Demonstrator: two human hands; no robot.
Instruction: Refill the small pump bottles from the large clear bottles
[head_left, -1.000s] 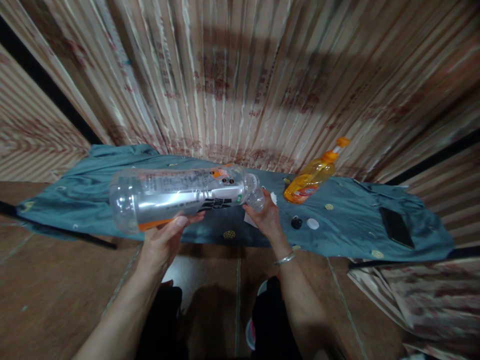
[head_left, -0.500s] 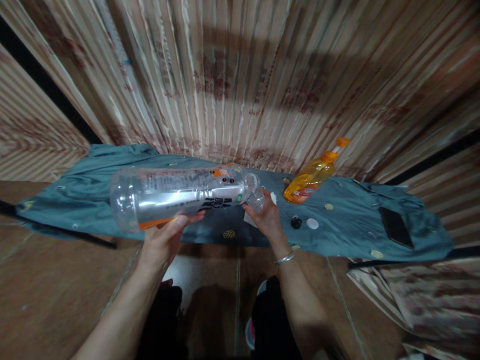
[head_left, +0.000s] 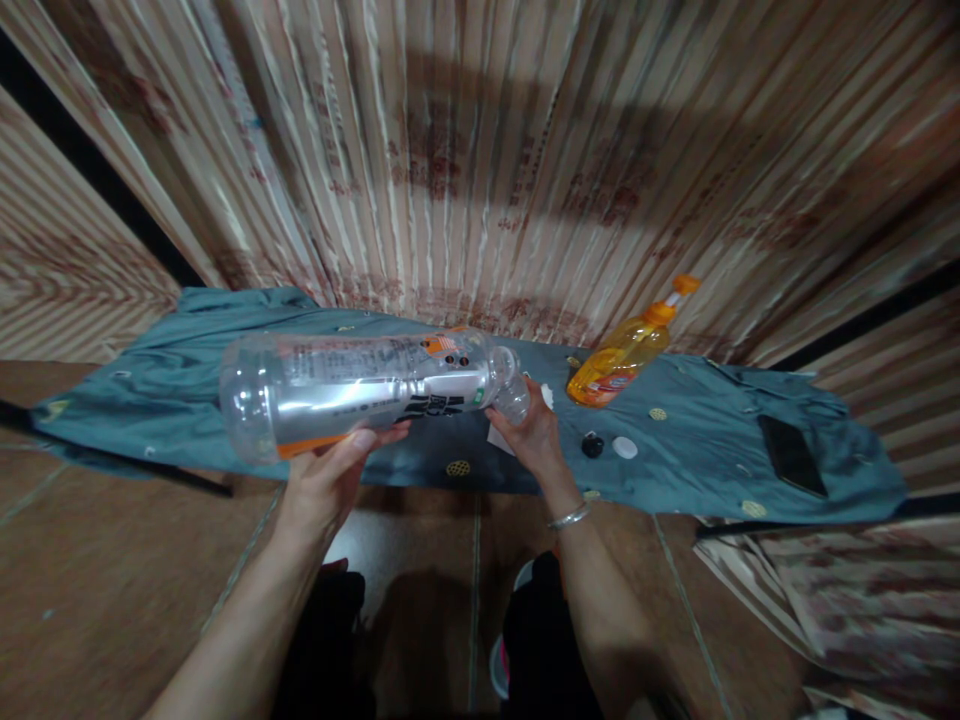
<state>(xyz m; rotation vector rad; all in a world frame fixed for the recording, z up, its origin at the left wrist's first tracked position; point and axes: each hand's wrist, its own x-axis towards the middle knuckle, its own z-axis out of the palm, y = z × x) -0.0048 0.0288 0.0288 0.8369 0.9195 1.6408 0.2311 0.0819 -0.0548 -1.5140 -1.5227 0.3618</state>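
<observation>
My left hand (head_left: 330,480) is closed around the lower side of a large clear plastic bottle (head_left: 360,385) with a silver and orange label. The bottle lies nearly level in the air, its neck pointing right. At its mouth, a small clear container (head_left: 512,398) is gripped by my right hand (head_left: 534,432), which wears a silver bracelet at the wrist. Neck and container meet or overlap; I cannot tell whether liquid passes between them. Partly behind my right hand, a white piece of paper or tissue (head_left: 498,438) rests on the cloth.
On the teal cloth (head_left: 172,400) stands an orange pump bottle (head_left: 619,360). Nearer me are a black cap (head_left: 592,444) and a white round lid (head_left: 625,447). A dark phone (head_left: 793,455) lies at the right. Black bars (head_left: 90,160) and a striped curtain (head_left: 465,180) surround the surface.
</observation>
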